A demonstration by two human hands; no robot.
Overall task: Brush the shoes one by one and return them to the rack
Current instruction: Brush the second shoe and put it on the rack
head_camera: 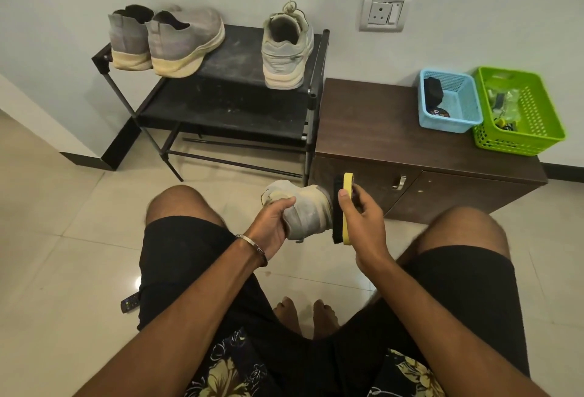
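My left hand [274, 222] grips a pale grey sneaker [308, 211] in front of my knees, above the tiled floor. My right hand [363, 216] holds a yellow-backed brush [345, 208], its black bristles set against the sneaker's right end. On the top shelf of the black rack [221, 96] stand two grey slip-on shoes [177, 41] at the left and the matching pale sneaker [287, 49] at the right, heels towards me.
A dark brown cabinet [395, 137] stands right of the rack, carrying a blue basket [448, 102] and a green basket [521, 112] with small items. A wall socket [384, 12] is above it. A remote control [130, 301] lies on the floor by my left leg.
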